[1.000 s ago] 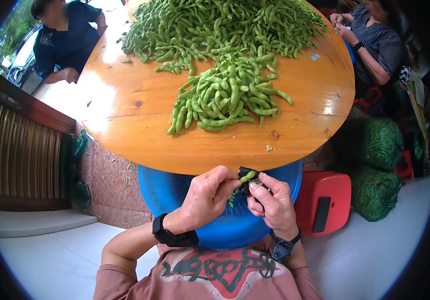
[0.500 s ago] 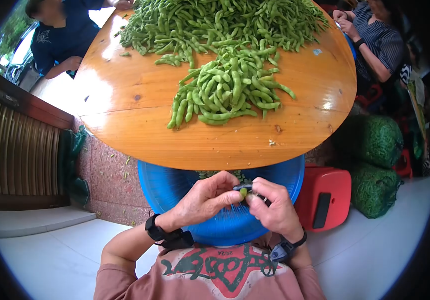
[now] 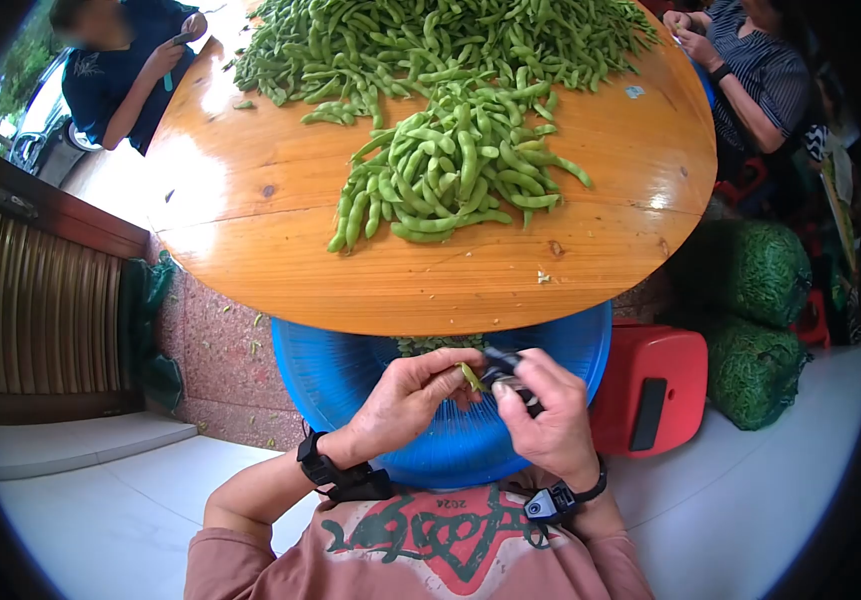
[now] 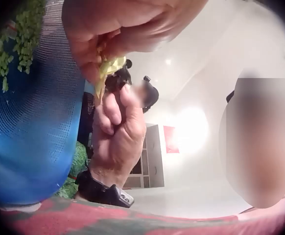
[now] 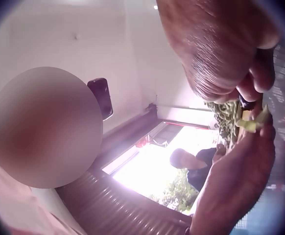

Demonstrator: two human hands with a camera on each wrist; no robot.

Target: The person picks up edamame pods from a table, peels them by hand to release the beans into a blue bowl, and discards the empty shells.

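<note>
Green soybean pod (image 3: 470, 377): being pinched between thumb and fingers of the left hand (image 3: 395, 405), above the blue basin (image 3: 295, 365). Left grip is being kept narrow around it. Black item (image 3: 499, 369), kind not readable, is being gripped in the curled fingers of the right hand (image 3: 553, 415), thumb being pressed along it.

Key relation: the pod is being held between the two hands, immediately left of the black item; its long axis is being slanted from upper left to lower right in the head view, lower end being directed toward the right hand. Left hand nearer, in contact; pod-to-item contact cannot be told.

Small green beans (image 3: 430, 345) are being held in the basin, near the desk (image 3: 420, 300). Beyond, a small pile of pods (image 3: 430, 185) and a larger heap (image 3: 450, 45) are being supported on the desk.
</note>
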